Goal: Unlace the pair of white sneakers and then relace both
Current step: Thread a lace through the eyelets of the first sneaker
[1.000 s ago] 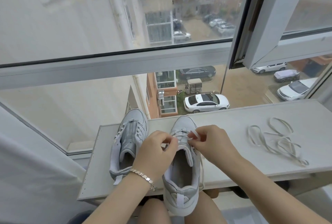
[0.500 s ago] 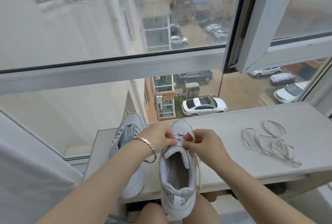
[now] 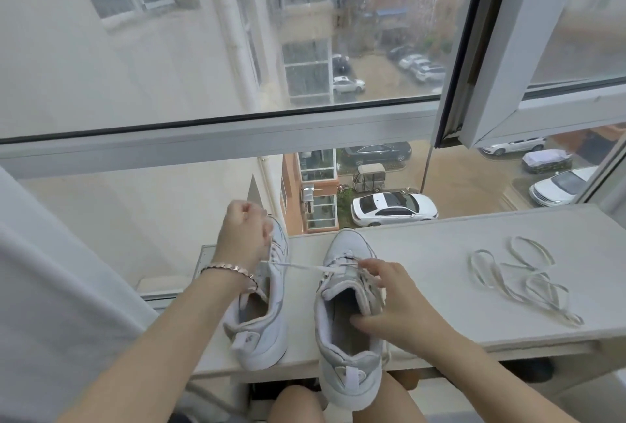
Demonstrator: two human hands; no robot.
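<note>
Lace runs taut from the eyelets of the right sneaker, whose heel overhangs the ledge's near edge, up to the left hand, whose curled fingers pinch it above the left sneaker (just beside, toward the ledge's left end). The right hand grips the right sneaker's collar, thumb inside the opening, while a loose lace lies tangled near the right end.
</note>
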